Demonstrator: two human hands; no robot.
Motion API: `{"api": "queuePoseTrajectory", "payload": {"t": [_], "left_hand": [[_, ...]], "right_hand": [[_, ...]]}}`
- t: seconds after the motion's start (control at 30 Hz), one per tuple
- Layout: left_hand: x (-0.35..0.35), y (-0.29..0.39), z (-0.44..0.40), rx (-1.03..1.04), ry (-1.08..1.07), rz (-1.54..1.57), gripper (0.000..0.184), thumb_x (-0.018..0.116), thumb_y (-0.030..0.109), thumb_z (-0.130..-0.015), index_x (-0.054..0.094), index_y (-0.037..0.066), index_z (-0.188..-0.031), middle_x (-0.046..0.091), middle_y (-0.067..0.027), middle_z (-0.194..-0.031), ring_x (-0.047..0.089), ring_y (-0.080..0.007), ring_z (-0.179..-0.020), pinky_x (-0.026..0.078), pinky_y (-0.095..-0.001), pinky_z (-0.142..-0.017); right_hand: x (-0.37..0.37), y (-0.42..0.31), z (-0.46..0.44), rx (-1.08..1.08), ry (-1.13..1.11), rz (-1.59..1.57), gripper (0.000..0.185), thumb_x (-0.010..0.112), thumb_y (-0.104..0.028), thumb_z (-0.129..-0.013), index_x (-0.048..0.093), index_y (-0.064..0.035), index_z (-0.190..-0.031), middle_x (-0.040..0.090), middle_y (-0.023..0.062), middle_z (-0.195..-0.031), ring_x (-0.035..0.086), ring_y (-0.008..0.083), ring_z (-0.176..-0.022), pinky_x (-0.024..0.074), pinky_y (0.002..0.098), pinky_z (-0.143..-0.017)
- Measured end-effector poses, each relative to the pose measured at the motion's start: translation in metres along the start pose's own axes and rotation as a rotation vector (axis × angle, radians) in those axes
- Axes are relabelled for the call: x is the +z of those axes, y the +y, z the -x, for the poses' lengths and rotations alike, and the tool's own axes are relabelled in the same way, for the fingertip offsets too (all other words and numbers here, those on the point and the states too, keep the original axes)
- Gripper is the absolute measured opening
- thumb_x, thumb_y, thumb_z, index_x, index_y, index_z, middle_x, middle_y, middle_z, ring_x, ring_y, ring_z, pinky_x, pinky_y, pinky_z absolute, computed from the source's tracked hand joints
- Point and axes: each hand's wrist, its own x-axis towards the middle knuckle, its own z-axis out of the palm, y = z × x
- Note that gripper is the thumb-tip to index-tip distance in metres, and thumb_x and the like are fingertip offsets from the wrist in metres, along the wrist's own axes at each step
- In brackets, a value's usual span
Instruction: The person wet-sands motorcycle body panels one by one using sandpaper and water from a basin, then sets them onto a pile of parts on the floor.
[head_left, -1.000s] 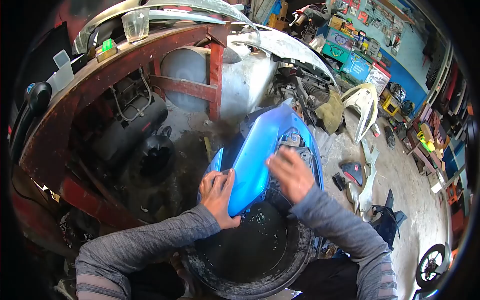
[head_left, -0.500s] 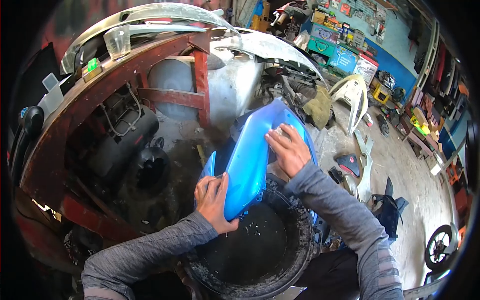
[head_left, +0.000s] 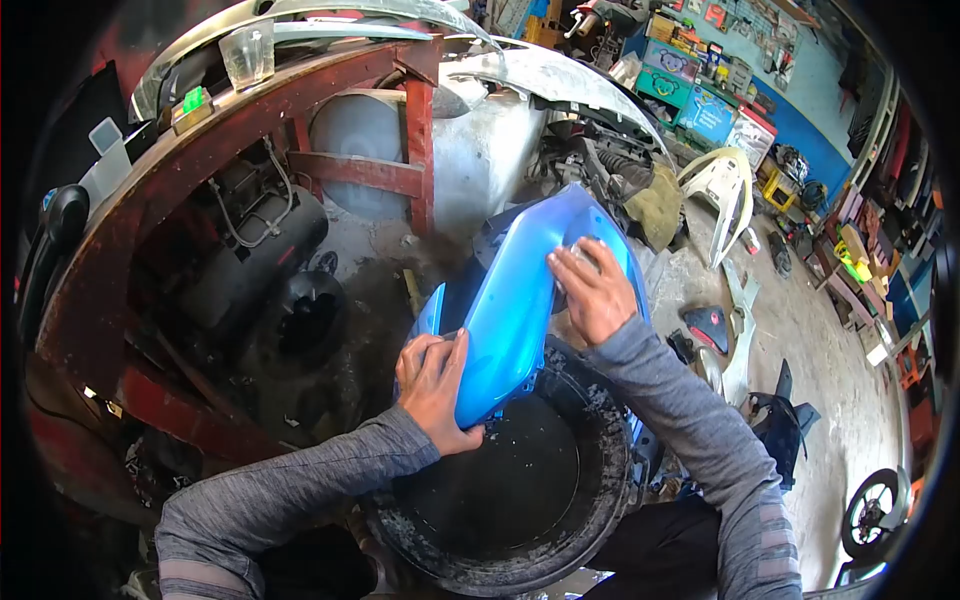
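Observation:
A glossy blue motorcycle body panel is held tilted above a round black tub with dark water in it. My left hand grips the panel's lower left edge, with fingers on the rim and thumb underneath. My right hand rests on the panel's upper right part, its fingers bent and pressed together against the surface. Something small and greyish shows at those fingertips, too hidden to name.
A red-framed bench on the left carries a clear plastic cup. Under it sits a dark compressor tank. A white fairing piece, other loose parts and a wheel are on the floor to the right.
The view has shifted slightly, so the background sits a little further right. Both hands keep their places on the panel, with the right one's fingers a little more bunched.

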Motion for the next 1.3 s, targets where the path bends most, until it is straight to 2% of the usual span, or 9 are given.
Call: {"api": "queuePoseTrajectory", "payload": {"t": [0.1, 0.27, 0.37, 0.5, 0.6, 0.87, 1.0, 1.17, 1.3], "left_hand": [[0.000, -0.003, 0.000, 0.020, -0.003, 0.009, 0.111, 0.077, 0.029, -0.046, 0.023, -0.004, -0.137, 0.037, -0.0183, -0.121, 0.030, -0.0366, -0.115, 0.023, -0.0507, -0.101], [-0.001, -0.001, -0.003, 0.002, -0.005, 0.024, 0.110, 0.077, 0.028, -0.046, 0.024, -0.004, -0.137, 0.037, -0.0181, -0.122, 0.030, -0.0365, -0.116, 0.024, -0.0509, -0.100], [0.002, -0.005, 0.000, 0.034, 0.010, -0.006, 0.110, 0.077, 0.028, -0.046, 0.023, -0.004, -0.137, 0.037, -0.0179, -0.122, 0.030, -0.0364, -0.115, 0.024, -0.0511, -0.100], [-0.002, 0.000, -0.003, 0.014, 0.007, 0.010, 0.112, 0.077, 0.028, -0.046, 0.022, -0.003, -0.138, 0.037, -0.0180, -0.122, 0.031, -0.0363, -0.115, 0.024, -0.0508, -0.100], [-0.003, -0.005, -0.001, 0.013, -0.003, -0.023, 0.111, 0.077, 0.028, -0.046, 0.024, -0.004, -0.137, 0.039, -0.0170, -0.120, 0.032, -0.0362, -0.114, 0.025, -0.0498, -0.100], [-0.005, -0.006, -0.004, 0.038, 0.004, 0.000, 0.110, 0.078, 0.029, -0.046, 0.025, -0.003, -0.137, 0.039, -0.0181, -0.119, 0.031, -0.0358, -0.115, 0.025, -0.0503, -0.099], [-0.002, -0.010, -0.004, 0.066, 0.025, 0.008, 0.109, 0.078, 0.029, -0.047, 0.025, -0.002, -0.137, 0.038, -0.0181, -0.119, 0.031, -0.0359, -0.115, 0.024, -0.0513, -0.099], [-0.003, -0.007, -0.003, 0.068, 0.007, 0.029, 0.109, 0.078, 0.028, -0.047, 0.026, -0.003, -0.137, 0.038, -0.0179, -0.119, 0.031, -0.0356, -0.115, 0.024, -0.0504, -0.099], [-0.004, -0.007, 0.002, 0.083, 0.042, 0.045, 0.108, 0.076, 0.025, -0.048, 0.024, -0.002, -0.138, 0.039, -0.0178, -0.121, 0.033, -0.0348, -0.115, 0.022, -0.0521, -0.101]], "right_hand": [[-0.012, -0.030, 0.008, -0.061, -0.018, -0.106, 0.045, 0.056, 0.003, -0.067, 0.060, -0.0031, -0.111, 0.057, 0.0128, -0.115, 0.049, 0.0357, -0.111, 0.0398, 0.0478, -0.097], [-0.007, -0.009, -0.005, 0.021, -0.007, -0.163, 0.044, 0.057, 0.003, -0.067, 0.061, -0.0035, -0.110, 0.057, 0.0121, -0.115, 0.051, 0.0336, -0.109, 0.0393, 0.0472, -0.098], [-0.019, -0.029, 0.008, -0.105, -0.051, -0.167, 0.042, 0.057, 0.002, -0.067, 0.061, -0.0026, -0.109, 0.057, 0.0126, -0.114, 0.050, 0.0335, -0.109, 0.0404, 0.0458, -0.096], [0.001, 0.008, -0.006, -0.003, 0.035, -0.102, 0.043, 0.056, 0.004, -0.067, 0.061, -0.0031, -0.110, 0.058, 0.0130, -0.113, 0.051, 0.0333, -0.108, 0.0395, 0.0480, -0.097], [-0.024, -0.029, 0.006, -0.103, -0.063, -0.199, 0.044, 0.058, 0.001, -0.068, 0.061, -0.0038, -0.112, 0.060, 0.0132, -0.110, 0.054, 0.0337, -0.105, 0.0397, 0.0464, -0.097], [-0.005, -0.011, -0.010, -0.138, 0.011, -0.200, 0.041, 0.058, 0.005, -0.067, 0.063, -0.0040, -0.107, 0.061, 0.0113, -0.108, 0.052, 0.0338, -0.107, 0.0403, 0.0459, -0.096], [-0.014, 0.014, -0.023, -0.008, 0.031, -0.071, 0.045, 0.058, 0.003, -0.065, 0.061, -0.0021, -0.110, 0.058, 0.0118, -0.112, 0.050, 0.0311, -0.110, 0.0388, 0.0473, -0.098], [-0.023, -0.006, -0.009, -0.114, -0.057, -0.196, 0.045, 0.053, 0.005, -0.066, 0.062, -0.0032, -0.109, 0.060, 0.0127, -0.110, 0.050, 0.0343, -0.108, 0.0369, 0.0469, -0.099], [-0.020, 0.002, -0.012, -0.006, 0.057, -0.091, 0.050, 0.053, 0.005, -0.062, 0.062, -0.0041, -0.111, 0.060, 0.0116, -0.111, 0.052, 0.0315, -0.109, 0.0340, 0.0496, -0.102]]}}
